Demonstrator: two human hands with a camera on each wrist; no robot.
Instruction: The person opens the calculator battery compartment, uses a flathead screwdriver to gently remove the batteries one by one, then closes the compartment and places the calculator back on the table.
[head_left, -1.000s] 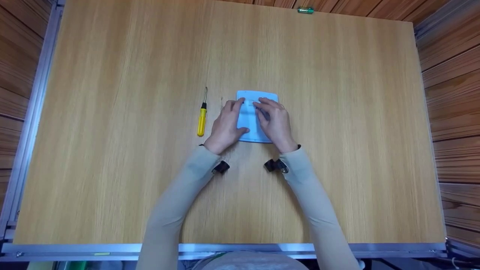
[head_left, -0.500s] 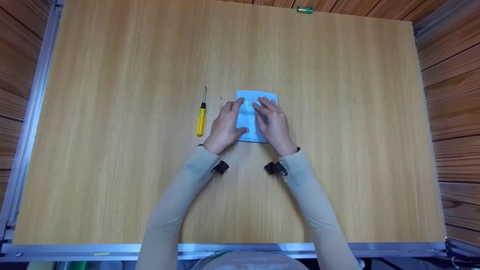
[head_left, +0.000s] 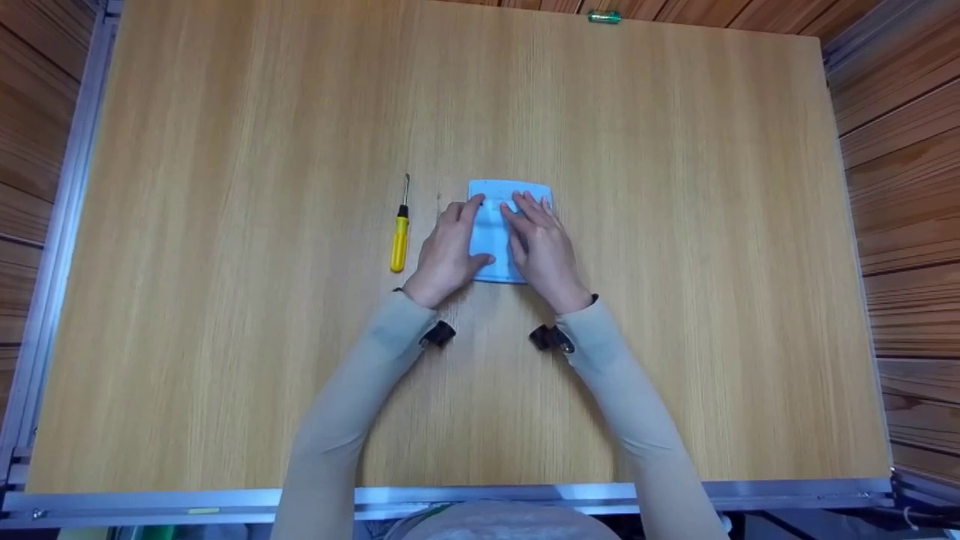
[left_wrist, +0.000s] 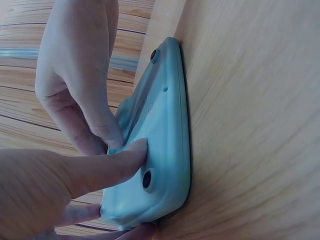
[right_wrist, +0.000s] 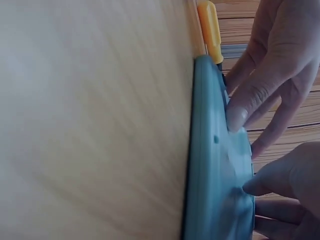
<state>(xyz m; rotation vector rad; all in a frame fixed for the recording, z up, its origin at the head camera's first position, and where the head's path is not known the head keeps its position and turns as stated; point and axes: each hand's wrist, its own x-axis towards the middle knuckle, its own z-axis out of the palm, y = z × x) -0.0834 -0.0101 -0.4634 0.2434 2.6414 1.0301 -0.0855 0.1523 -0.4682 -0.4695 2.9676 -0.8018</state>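
A light-blue plastic device (head_left: 491,236) lies flat on the table, its underside up, with dark round feet and a screw hole showing in the left wrist view. My left hand (head_left: 446,251) holds its left side; the thumb (left_wrist: 112,167) lies on the underside near one foot, while the other fingers are along the side. Over the right part is my right hand (head_left: 549,255), fingers extended, fingertips touching the underside near its far end. That hand covers the device's right edge in the head view. Between the two hands a strip of blue surface shows.
A screwdriver (head_left: 400,240) with a yellow handle lies left of the device, shaft pointing away. A green battery (head_left: 604,16) is at the table's far edge. A metal rail (head_left: 480,497) runs along the near edge of the wooden table (head_left: 225,337).
My right hand's fingers have straightened and flattened onto the device; a small pale outlined piece by its fingertips is now less visible. My left hand keeps its hold.
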